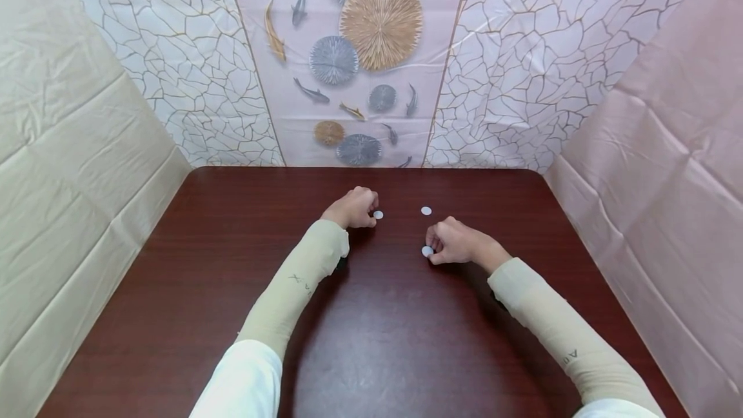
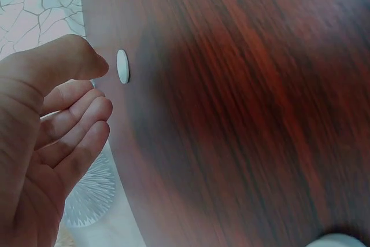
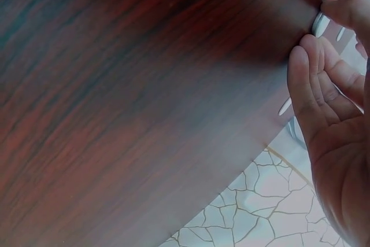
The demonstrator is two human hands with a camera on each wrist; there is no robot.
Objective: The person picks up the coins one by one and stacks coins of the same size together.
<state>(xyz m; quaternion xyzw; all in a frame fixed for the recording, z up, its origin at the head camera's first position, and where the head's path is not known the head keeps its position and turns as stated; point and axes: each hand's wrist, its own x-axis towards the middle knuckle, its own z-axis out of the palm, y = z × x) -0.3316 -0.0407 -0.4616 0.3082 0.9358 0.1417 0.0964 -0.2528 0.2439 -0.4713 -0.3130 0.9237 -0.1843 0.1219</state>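
Three small white discs lie on the dark red-brown table. My left hand (image 1: 355, 207) hovers beside one white disc (image 1: 378, 215), its fingers loosely bent. The left wrist view shows a narrow gap between the thumb tip and that disc (image 2: 122, 66). My right hand (image 1: 455, 242) is at the nearest disc (image 1: 427, 251), low over the tabletop. In the right wrist view, thumb and fingertips meet opposite edges of this disc (image 3: 319, 24), pinching it. Beyond the right hand, the third disc (image 1: 426, 210) lies flat, untouched.
Wood-grained tabletop (image 1: 371, 340) spreads around both arms. A patterned cloth (image 1: 360, 82) with fish and round leaf shapes hangs behind its far edge. Plain pale cloths flank the table at left (image 1: 75, 211) and right (image 1: 656, 186).
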